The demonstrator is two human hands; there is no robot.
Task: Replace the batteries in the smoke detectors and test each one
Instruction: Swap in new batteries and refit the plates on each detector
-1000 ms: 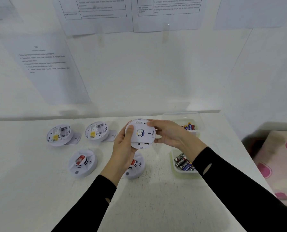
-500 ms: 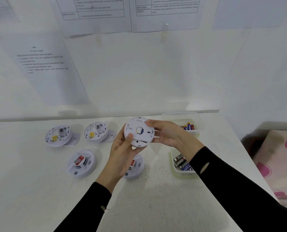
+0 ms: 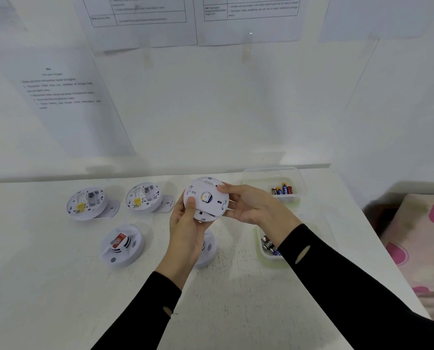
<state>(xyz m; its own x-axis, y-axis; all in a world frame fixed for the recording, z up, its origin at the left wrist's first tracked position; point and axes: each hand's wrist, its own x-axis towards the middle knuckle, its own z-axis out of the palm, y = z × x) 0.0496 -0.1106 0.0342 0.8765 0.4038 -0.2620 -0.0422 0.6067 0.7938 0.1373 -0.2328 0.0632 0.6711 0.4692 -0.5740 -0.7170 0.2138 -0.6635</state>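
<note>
White counter, set against a wall hung with printed sheets, carries the whole job. Raised above it is a round smoke detector, its back turned toward the person, probably so the base can be twisted off to reach the battery bay. The left hand cups it from below with the thumb on the near rim, and the right hand grips the opposite edge. A second detector lies under the left hand, and a third detector with a red tag lies further left. Beyond the left hand, two opened detectors lie backs up, likely awaiting cells. The near box sits by the right wrist and the far box beyond the right hand. Both hold batteries, presumably to keep spent from fresh, though which is which I cannot tell.
</note>
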